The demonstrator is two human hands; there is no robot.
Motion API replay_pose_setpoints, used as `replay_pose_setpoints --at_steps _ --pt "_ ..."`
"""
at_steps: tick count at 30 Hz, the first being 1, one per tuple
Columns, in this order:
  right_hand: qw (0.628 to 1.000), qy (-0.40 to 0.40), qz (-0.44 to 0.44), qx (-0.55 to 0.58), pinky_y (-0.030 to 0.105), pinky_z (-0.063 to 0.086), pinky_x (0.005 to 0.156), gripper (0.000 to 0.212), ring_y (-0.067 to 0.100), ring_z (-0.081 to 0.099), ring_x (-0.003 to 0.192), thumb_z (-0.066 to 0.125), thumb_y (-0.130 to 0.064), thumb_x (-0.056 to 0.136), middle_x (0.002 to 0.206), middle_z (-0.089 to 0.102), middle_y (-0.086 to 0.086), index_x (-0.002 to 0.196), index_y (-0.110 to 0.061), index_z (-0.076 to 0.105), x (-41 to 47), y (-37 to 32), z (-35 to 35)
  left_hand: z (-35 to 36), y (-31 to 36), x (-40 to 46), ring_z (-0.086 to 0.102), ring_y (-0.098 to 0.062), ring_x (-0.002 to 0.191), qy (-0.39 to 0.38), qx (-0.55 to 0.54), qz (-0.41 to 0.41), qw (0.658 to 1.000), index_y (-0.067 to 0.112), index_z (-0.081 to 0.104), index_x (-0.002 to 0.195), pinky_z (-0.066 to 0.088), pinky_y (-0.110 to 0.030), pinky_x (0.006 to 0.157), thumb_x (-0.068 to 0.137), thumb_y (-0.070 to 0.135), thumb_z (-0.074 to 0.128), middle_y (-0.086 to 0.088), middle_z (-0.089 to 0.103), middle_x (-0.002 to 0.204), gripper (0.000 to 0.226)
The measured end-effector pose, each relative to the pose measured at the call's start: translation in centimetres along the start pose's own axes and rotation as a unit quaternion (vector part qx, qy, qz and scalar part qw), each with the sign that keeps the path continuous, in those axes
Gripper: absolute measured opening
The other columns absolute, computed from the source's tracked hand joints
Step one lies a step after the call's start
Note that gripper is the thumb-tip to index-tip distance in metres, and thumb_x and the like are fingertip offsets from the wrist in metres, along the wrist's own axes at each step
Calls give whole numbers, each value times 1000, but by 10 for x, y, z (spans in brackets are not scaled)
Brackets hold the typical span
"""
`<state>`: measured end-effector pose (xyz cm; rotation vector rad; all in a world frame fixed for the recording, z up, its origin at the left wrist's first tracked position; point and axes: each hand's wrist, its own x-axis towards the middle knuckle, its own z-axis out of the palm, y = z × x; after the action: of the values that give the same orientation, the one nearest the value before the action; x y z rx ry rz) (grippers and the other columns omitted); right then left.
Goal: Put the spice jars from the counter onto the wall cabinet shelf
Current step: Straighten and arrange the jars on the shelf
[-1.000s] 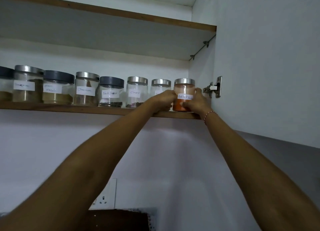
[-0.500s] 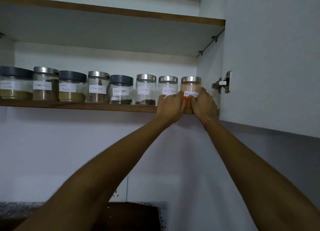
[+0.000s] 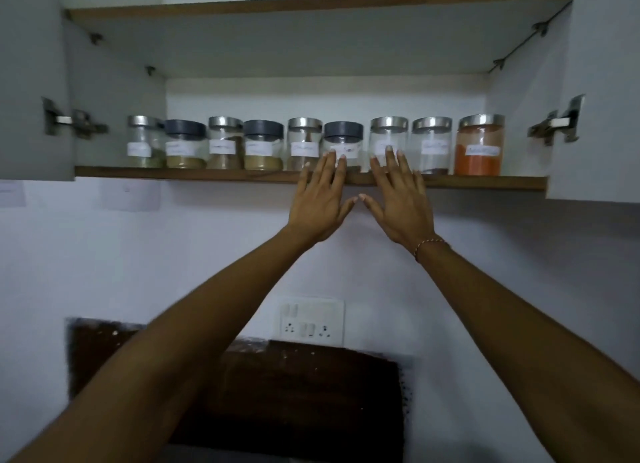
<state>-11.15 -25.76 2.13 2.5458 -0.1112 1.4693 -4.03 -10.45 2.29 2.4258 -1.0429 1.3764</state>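
Both arms reach up from the lower corners of the frame toward the centre, hands side by side, backs to the camera. Left hand (image 3: 320,202) and right hand (image 3: 398,202) are flat with fingers (image 3: 334,166) straight and spread wide, holding nothing; the two thumb tips nearly meet just under the wooden shelf (image 3: 207,175) edge. Fingertips overlap the shelf front, and whether they touch the jars behind I cannot tell. Nine spice jars (image 3: 225,143) stand in a row across the middle of the frame, upright and close together. Left fingers sit before the dark-lidded jar (image 3: 343,135), right fingers before the steel-lidded jar (image 3: 388,130). Far right in the row, well clear of both hands, stands the orange powder jar (image 3: 479,145). White labels carry handwriting, too blurred to read.
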Motion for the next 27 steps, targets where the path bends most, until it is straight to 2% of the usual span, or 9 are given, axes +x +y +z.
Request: replay_pose_setpoints --at_steps 7,14,19,21,23,27 --pt "999 -7 -8 41 46 10 116 70 25 -1 146 32 -54 93 158 1 10 149 -22 4 39 -134 21 -31 -138 -52 -7 -23 147 9 51 -17 999 10 -6 149 -4 -43 118 97 50 20 -10 -6 159 70" --pt "996 -38 -39 76 43 8 118 67 22 -2 146 31 -52 94 158 -1 7 148 -24 5 93 -258 58 -40 -285 -78 -9 -22 147 -20 14 -81 996 8 -4 149 -4 -40 118 98 49 21 -9 -8 159 69" --pt "984 -89 -19 152 43 19 114 63 24 9 146 30 -51 95 158 3 8 148 -24 10 143 -307 71 -41 -363 -72 -6 -26 147 -33 -25 -119 992 6 -1 149 2 -41 119 98 45 24 -13 -8 158 69" --pt "976 -127 -9 178 45 22 112 60 27 19 143 28 -50 96 158 8 9 148 -25 12 163 -321 73 -45 -384 -66 -2 -28 147 -48 -80 -138 986 5 4 149 5 -42 118 99 40 27 -15 -6 158 65" --pt "965 -155 6 213 42 24 111 58 29 24 141 29 -48 96 155 19 12 148 -24 16 180 -330 77 -49 -402 -57 2 -30 147 -69 -144 -154 975 5 6 149 8 -41 118 100 35 28 -16 -5 158 61" --pt "957 -187 44 216 39 27 108 54 34 28 138 33 -40 98 149 30 20 147 -24 17 206 -337 88 -45 -426 -40 1 -29 147 -135 -150 -119 972 7 5 149 9 -38 118 101 29 28 -14 -10 158 58"
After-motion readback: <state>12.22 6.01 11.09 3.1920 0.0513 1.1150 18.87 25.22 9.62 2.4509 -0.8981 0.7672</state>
